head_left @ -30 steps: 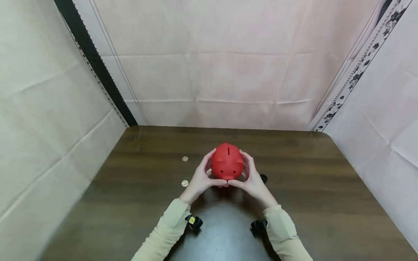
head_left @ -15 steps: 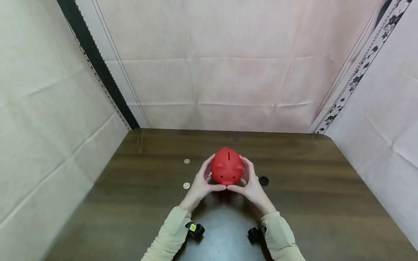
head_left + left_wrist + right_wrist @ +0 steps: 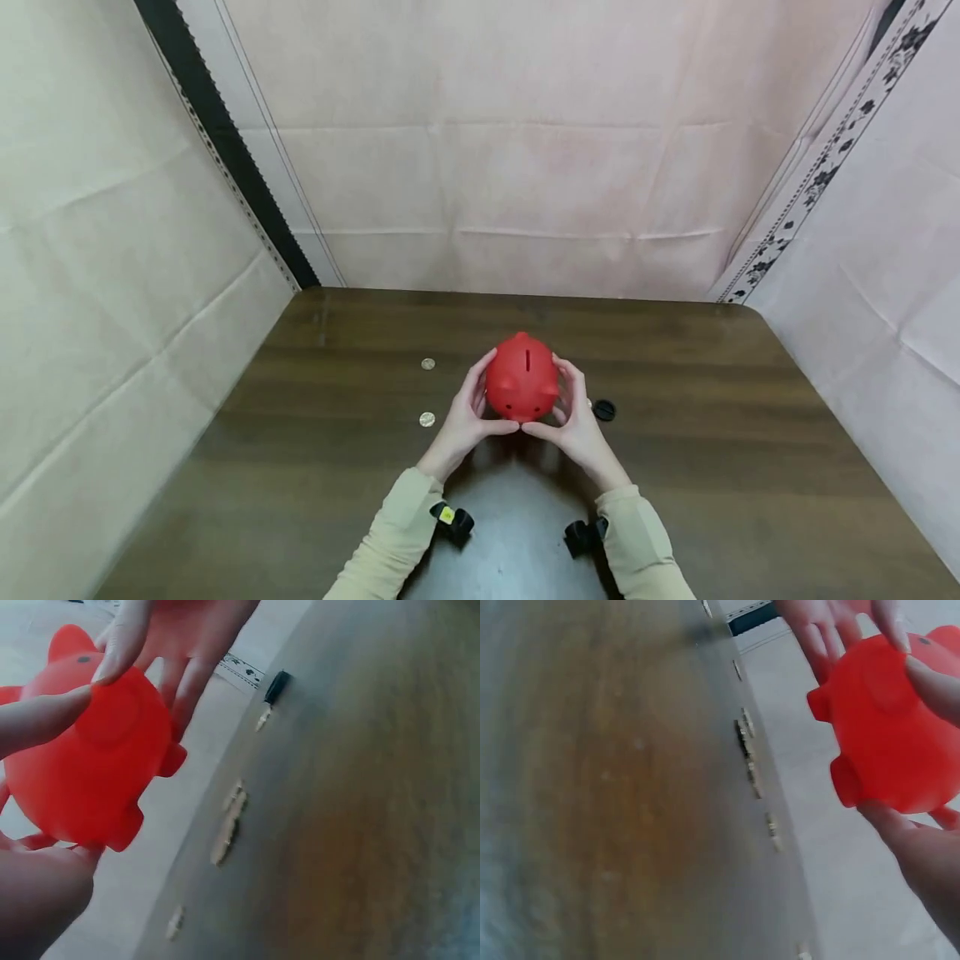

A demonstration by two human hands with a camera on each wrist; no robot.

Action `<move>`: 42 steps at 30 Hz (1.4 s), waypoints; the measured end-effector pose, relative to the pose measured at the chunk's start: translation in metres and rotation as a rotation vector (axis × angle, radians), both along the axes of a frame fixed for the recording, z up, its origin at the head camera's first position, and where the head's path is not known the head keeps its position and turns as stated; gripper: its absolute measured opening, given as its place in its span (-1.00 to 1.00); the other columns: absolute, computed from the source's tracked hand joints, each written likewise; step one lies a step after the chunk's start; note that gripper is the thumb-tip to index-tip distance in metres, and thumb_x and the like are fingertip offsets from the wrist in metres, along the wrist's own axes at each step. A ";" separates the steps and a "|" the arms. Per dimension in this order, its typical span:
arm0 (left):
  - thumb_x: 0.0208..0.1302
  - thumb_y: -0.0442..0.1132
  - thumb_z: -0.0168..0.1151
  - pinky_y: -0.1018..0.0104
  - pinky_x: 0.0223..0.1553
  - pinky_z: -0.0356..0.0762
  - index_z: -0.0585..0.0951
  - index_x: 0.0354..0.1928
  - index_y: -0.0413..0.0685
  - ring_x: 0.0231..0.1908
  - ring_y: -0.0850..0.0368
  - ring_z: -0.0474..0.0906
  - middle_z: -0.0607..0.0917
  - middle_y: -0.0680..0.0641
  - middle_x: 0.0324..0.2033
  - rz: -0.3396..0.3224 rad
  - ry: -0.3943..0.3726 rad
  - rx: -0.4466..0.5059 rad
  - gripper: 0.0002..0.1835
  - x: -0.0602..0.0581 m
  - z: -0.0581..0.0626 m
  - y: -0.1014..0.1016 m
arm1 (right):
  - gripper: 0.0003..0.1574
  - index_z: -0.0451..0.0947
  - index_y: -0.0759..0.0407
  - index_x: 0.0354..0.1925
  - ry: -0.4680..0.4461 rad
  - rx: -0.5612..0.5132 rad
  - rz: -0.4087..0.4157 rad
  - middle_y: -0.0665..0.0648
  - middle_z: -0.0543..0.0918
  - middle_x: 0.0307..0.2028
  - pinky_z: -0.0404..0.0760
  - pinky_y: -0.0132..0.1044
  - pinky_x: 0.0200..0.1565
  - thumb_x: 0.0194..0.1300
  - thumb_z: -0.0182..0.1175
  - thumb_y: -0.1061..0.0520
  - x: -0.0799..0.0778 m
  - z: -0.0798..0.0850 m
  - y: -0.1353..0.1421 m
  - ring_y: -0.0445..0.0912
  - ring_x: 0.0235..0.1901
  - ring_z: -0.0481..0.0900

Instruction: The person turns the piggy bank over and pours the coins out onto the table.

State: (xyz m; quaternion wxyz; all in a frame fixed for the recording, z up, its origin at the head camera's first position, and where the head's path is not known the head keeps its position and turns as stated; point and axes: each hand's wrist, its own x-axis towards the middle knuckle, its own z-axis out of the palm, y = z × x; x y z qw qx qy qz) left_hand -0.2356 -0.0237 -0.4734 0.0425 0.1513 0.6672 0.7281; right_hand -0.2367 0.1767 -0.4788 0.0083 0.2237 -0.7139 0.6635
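A red piggy bank (image 3: 522, 379), with a slot along its back and small black eyes, is held between both hands. My left hand (image 3: 467, 417) grips its left side, and my right hand (image 3: 573, 417) grips its right side. Both thumbs meet at the snout, while the other fingers spread around the sides. From the left wrist, the piggy bank (image 3: 97, 765) shows raised off the table, its stubby feet hanging free. The right wrist view also has the piggy bank (image 3: 892, 727) up in the air, with coins (image 3: 750, 761) lying on the tabletop below it.
Left of the hands, one coin (image 3: 427, 364) lies farther back and another coin (image 3: 427, 419) nearer. A black round cap (image 3: 603, 410) lies just right of the right hand. White cloth walls (image 3: 480, 183) enclose the brown wooden table (image 3: 697, 467) at the back and sides.
The piggy bank has tipped slightly, its slot turned more toward the head camera and its face lower. The black cap, partly hidden by the right hand before, now shows more fully. Both hands keep their grip.
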 end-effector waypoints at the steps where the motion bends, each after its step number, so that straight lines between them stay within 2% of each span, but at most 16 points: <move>1: -0.03 -0.50 0.43 0.24 0.43 0.20 0.10 0.48 0.31 0.48 0.02 0.08 0.15 0.06 0.48 -0.007 0.036 0.007 0.08 0.000 0.002 0.000 | 0.26 -0.16 0.04 0.46 0.033 -0.009 -0.008 0.14 -0.03 0.51 0.49 -0.36 0.22 0.02 0.42 0.36 0.001 0.001 0.000 0.23 0.43 0.12; 4: -0.05 -0.51 0.43 0.26 0.43 0.19 0.11 0.48 0.27 0.48 0.00 0.07 0.15 0.03 0.48 -0.003 0.080 0.021 0.09 -0.003 0.005 -0.001 | 0.26 -0.15 0.01 0.47 0.064 -0.024 -0.010 0.11 -0.01 0.50 0.50 -0.40 0.19 0.04 0.42 0.34 -0.001 0.002 -0.002 0.20 0.43 0.13; 9: -0.04 -0.53 0.44 0.17 0.46 0.16 0.15 0.45 0.36 0.45 0.05 0.16 0.27 0.02 0.42 -0.001 -0.043 -0.011 0.08 -0.007 -0.001 -0.001 | 0.26 -0.17 -0.13 0.48 -0.100 0.004 0.009 0.06 0.03 0.49 0.51 -0.13 0.24 0.08 0.41 0.31 -0.005 -0.005 0.000 0.12 0.43 0.19; 11: -0.04 -0.52 0.44 0.11 0.47 0.13 0.16 0.44 0.38 0.46 0.06 0.14 0.26 0.04 0.43 -0.013 -0.073 -0.025 0.07 -0.006 -0.004 0.000 | 0.28 -0.18 -0.14 0.48 -0.130 0.016 0.005 0.08 0.02 0.50 0.48 0.00 0.26 0.06 0.42 0.30 -0.004 -0.008 0.002 0.16 0.44 0.17; 13: -0.05 -0.52 0.43 0.06 0.47 0.12 0.16 0.45 0.38 0.47 0.04 0.14 0.26 0.03 0.43 -0.018 -0.067 -0.022 0.07 -0.006 -0.006 0.001 | 0.29 -0.18 -0.14 0.48 -0.129 0.013 -0.002 0.09 0.01 0.50 0.46 0.10 0.26 0.05 0.42 0.31 -0.003 -0.009 0.003 0.17 0.43 0.17; 19: -0.03 -0.52 0.42 0.04 0.43 0.20 0.15 0.44 0.42 0.42 -0.01 0.21 0.26 0.01 0.42 -0.029 -0.088 -0.030 0.07 -0.006 -0.007 0.003 | 0.28 -0.16 -0.15 0.47 -0.152 0.037 -0.016 0.09 0.03 0.49 0.45 0.15 0.25 0.05 0.42 0.31 -0.001 -0.006 0.005 0.19 0.42 0.20; 22: -0.03 -0.51 0.42 0.03 0.41 0.25 0.15 0.44 0.46 0.41 0.01 0.23 0.27 0.04 0.41 -0.042 -0.094 -0.034 0.07 -0.009 -0.001 0.006 | 0.25 -0.12 -0.14 0.48 -0.160 0.062 -0.063 0.11 0.07 0.47 0.44 0.18 0.24 0.06 0.42 0.29 0.002 0.005 0.008 0.21 0.41 0.22; 27: 0.00 -0.46 0.43 -0.02 0.32 0.38 0.16 0.41 0.53 0.39 0.03 0.26 0.30 0.11 0.39 -0.070 -0.060 -0.071 0.05 -0.022 0.020 0.016 | 0.23 -0.03 -0.22 0.50 -0.128 0.134 -0.188 0.10 0.16 0.46 0.46 0.09 0.24 0.06 0.45 0.19 0.000 0.021 0.019 0.16 0.38 0.28; 29: 0.00 -0.42 0.45 -0.03 0.28 0.43 0.15 0.42 0.53 0.38 0.01 0.27 0.30 0.10 0.38 -0.067 -0.038 -0.106 0.04 -0.028 0.028 0.021 | 0.20 0.02 -0.26 0.49 -0.090 0.168 -0.247 0.10 0.21 0.45 0.49 0.03 0.20 0.04 0.47 0.13 -0.006 0.021 0.024 0.15 0.37 0.32; 32: 0.03 -0.38 0.45 -0.05 0.26 0.44 0.13 0.45 0.48 0.38 -0.05 0.27 0.29 0.06 0.39 -0.057 -0.005 -0.137 0.03 -0.038 0.033 0.028 | 0.12 0.14 -0.21 0.46 -0.029 0.172 -0.337 0.13 0.32 0.40 0.53 -0.05 0.15 0.03 0.47 0.12 -0.012 0.021 0.027 0.15 0.33 0.39; 34: 0.04 -0.37 0.45 -0.04 0.28 0.42 0.12 0.46 0.45 0.40 -0.07 0.25 0.27 0.05 0.41 -0.050 -0.004 -0.141 0.03 -0.044 0.030 0.033 | 0.07 0.21 -0.17 0.44 0.007 0.159 -0.389 0.13 0.39 0.37 0.54 -0.10 0.12 0.03 0.47 0.14 -0.014 0.019 0.028 0.14 0.30 0.45; 37: 0.04 -0.37 0.45 -0.03 0.31 0.39 0.12 0.47 0.40 0.40 -0.08 0.25 0.27 0.02 0.43 -0.037 -0.022 -0.135 0.03 -0.052 0.019 0.040 | 0.03 0.25 -0.06 0.42 0.055 0.125 -0.428 0.19 0.44 0.33 0.54 -0.13 0.11 0.03 0.44 0.24 -0.016 0.007 0.026 0.13 0.26 0.49; 42: -0.01 -0.44 0.45 -0.05 0.31 0.38 0.11 0.46 0.28 0.38 -0.12 0.28 0.27 -0.06 0.43 -0.016 -0.101 -0.103 0.05 -0.054 -0.011 0.047 | 0.02 0.15 0.14 0.46 0.026 0.096 -0.385 0.32 0.33 0.38 0.50 -0.06 0.15 0.10 0.36 0.34 -0.015 -0.023 0.023 0.24 0.29 0.40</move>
